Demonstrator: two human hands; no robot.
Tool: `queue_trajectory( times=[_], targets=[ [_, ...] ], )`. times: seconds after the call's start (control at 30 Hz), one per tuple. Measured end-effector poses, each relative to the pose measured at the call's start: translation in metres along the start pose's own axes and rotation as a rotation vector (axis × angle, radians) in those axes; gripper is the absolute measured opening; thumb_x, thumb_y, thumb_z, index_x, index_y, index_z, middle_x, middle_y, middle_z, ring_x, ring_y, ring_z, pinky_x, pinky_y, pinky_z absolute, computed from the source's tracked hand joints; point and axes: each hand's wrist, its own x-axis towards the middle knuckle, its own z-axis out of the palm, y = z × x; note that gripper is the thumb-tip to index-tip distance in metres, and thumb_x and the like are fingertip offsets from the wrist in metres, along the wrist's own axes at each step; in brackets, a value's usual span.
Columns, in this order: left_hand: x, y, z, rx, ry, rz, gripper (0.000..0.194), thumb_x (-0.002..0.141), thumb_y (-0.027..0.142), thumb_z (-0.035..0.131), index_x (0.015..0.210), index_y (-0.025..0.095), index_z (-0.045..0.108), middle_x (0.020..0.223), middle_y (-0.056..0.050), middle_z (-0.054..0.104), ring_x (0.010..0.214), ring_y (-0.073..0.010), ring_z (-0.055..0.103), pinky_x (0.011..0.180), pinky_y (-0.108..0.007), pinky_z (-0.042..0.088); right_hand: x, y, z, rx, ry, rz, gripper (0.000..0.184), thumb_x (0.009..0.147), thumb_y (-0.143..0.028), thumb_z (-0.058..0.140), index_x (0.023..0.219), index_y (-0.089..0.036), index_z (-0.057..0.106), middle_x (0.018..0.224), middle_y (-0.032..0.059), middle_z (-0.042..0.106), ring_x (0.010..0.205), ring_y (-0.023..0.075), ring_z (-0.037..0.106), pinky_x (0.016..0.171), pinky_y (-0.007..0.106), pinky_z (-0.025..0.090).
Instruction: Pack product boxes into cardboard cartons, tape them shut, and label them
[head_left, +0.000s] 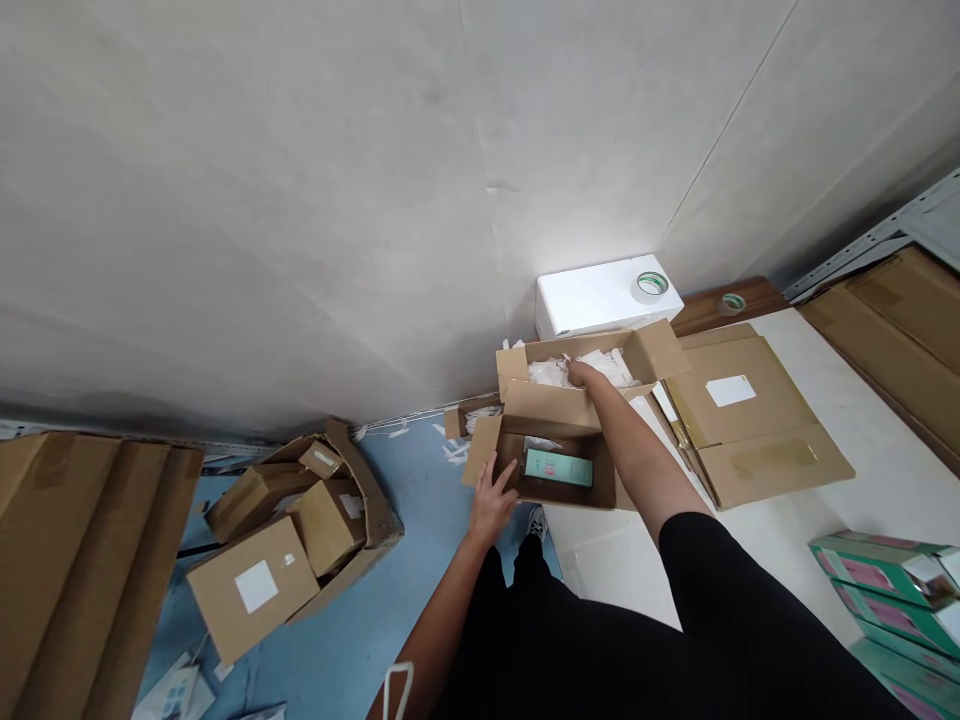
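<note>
An open cardboard box (559, 410) stands at the near edge of the white table, flaps out. Inside it lie a mint-green product box (558, 467) and, behind that, a bit of clear-white plastic. My left hand (491, 505) rests at this box's left front corner, fingers spread beside the left flap. Further back is a second open carton (637, 355) filled with white plastic packets (611, 368). My right hand (578, 372) reaches into that carton, its fingers closed together on a white packet; the fingertips are partly hidden.
Behind the cartons, a white foam box (600, 295) carries a tape roll (651, 285). Flattened cardboard (757, 420) lies on the white table (810, 380). Green-pink boxes (892, 590) are stacked at right. On the blue floor (420, 480), a large carton (382, 515) holds several packed boxes.
</note>
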Motion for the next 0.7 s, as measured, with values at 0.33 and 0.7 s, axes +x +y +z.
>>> queue_trajectory(
  times=[0.33, 0.7],
  targets=[
    [-0.004, -0.009, 0.006, -0.005, 0.112, 0.098, 0.012, 0.085, 0.016, 0.077, 0.077, 0.024, 0.073, 0.162, -0.001, 0.052, 0.163, -0.0407, 0.012, 0.123, -0.071, 0.033, -0.070, -0.002, -0.041, 0.111, 0.335, -0.193, 0.057, 0.091, -0.031, 0.060, 0.145, -0.014, 0.065, 0.150, 0.0146, 0.062, 0.140, 0.0333, 0.058, 0.122, 0.047, 0.041],
    [0.010, -0.031, -0.022, -0.141, 0.072, 0.317, 0.016, 0.084, 0.014, 0.076, 0.074, 0.023, 0.069, 0.162, -0.002, 0.052, 0.165, -0.0367, 0.007, 0.124, -0.070, 0.032, -0.182, -0.064, -0.026, 0.254, 0.993, -0.160, 0.038, 0.093, -0.038, 0.061, 0.116, -0.015, 0.081, 0.118, 0.0142, 0.080, 0.098, 0.0291, 0.076, 0.096, 0.042, 0.059]
  ],
)
